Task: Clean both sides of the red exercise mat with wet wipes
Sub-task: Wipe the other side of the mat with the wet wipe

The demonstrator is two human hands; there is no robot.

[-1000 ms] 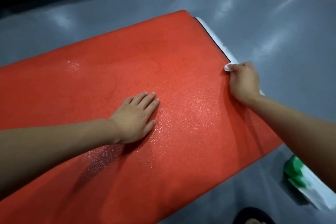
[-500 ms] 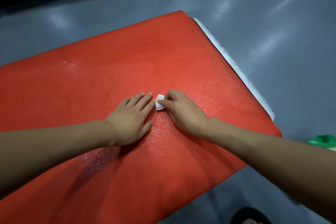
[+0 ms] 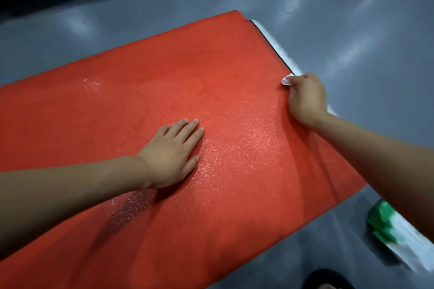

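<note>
The red exercise mat [image 3: 234,58] lies spread over the grey floor and fills most of the view, glistening wet in patches near its middle. My left hand [image 3: 172,155] presses flat on the mat's centre with straight fingers. At the mat's right edge my right hand [image 3: 306,98] grips a small white wet wipe [image 3: 287,80]; only a corner of the wipe shows past my fingers.
A white strip [image 3: 273,41] runs under the mat's right edge. A green and white wipes pack [image 3: 394,230] lies on the grey floor [image 3: 352,19] at the lower right. A dark shoe tip [image 3: 328,280] shows at the bottom edge.
My right hand has swept the wipe from beside my left hand out to the mat's right edge. My left hand has stayed flat in place.
</note>
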